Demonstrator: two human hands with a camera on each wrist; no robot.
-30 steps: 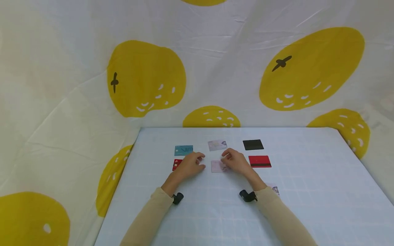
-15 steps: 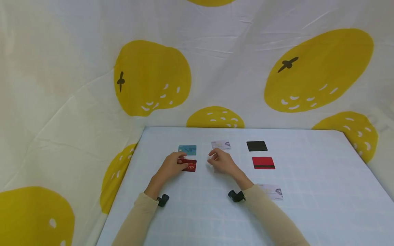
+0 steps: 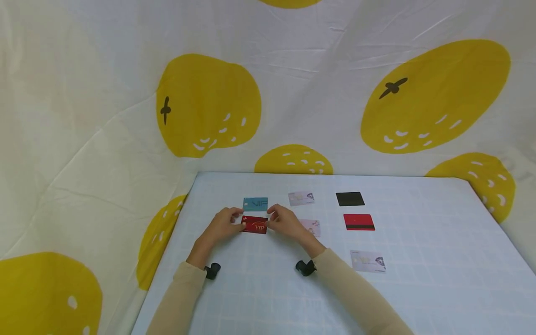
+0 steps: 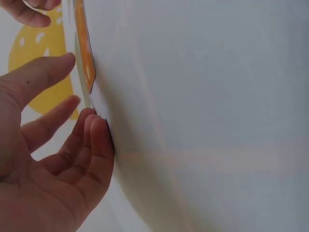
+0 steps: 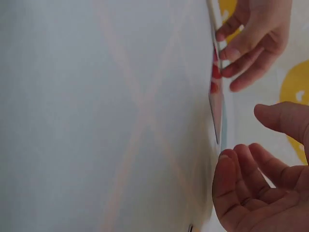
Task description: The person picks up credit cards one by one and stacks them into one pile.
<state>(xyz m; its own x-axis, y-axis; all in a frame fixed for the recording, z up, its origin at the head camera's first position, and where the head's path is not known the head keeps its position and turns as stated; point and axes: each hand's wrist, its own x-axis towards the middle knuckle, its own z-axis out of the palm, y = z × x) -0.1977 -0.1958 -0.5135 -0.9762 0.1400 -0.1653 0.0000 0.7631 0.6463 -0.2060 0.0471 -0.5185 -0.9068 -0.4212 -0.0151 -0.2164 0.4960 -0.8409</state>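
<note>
A red VIP card (image 3: 254, 226) lies flat on the white tabletop between the two hands in the head view. My left hand (image 3: 219, 227) is at its left edge, thumb by the card, fingers spread and loosely bent. At the right edge is my right hand (image 3: 288, 224), thumb tip beside the card's edge. Just behind lies a blue VIP card (image 3: 255, 204), above the fingertips. In the left wrist view the left hand (image 4: 58, 159) has thumb and fingers apart; an orange-looking card edge (image 4: 86, 53) shows beyond. The right hand (image 5: 263, 188) likewise has a gap between thumb and fingers.
A pale card (image 3: 301, 198) and a pink card (image 3: 312, 227), partly covered by the right hand, lie mid-table. Farther right are a black card (image 3: 350, 199) and a red striped card (image 3: 359, 222). Another pale card (image 3: 368, 261) lies near the right sleeve.
The right hand has moved left from the pink card to the red VIP card. The left hand has drawn left to that card's left edge, uncovering it. The view has turned slightly left.
</note>
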